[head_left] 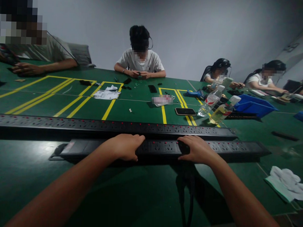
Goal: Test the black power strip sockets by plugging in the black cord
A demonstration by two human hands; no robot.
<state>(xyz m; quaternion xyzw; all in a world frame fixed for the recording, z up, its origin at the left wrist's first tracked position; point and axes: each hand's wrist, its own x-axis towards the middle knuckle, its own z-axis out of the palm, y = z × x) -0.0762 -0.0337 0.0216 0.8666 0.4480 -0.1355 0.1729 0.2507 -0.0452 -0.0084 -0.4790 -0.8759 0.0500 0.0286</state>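
A long black power strip (pixel 162 146) with sockets and small red switches lies across the green table in front of me. My left hand (pixel 125 146) grips it left of the middle, thumb on the near side and fingers over the top. Farther right, my right hand (pixel 196 150) holds the same strip in a like grip. Just behind it, almost touching, runs a second long black power strip (pixel 111 126), which neither hand touches. Below my right hand a black cable (pixel 192 194) hangs toward the near edge.
A phone (pixel 185 111), a clear bottle (pixel 210 101) and a bottle of yellow liquid (pixel 223 111) stand or lie beyond the strips. A blue bin (pixel 256 105) is farther right. White gloves (pixel 287 182) lie at near right. Several people sit around the table.
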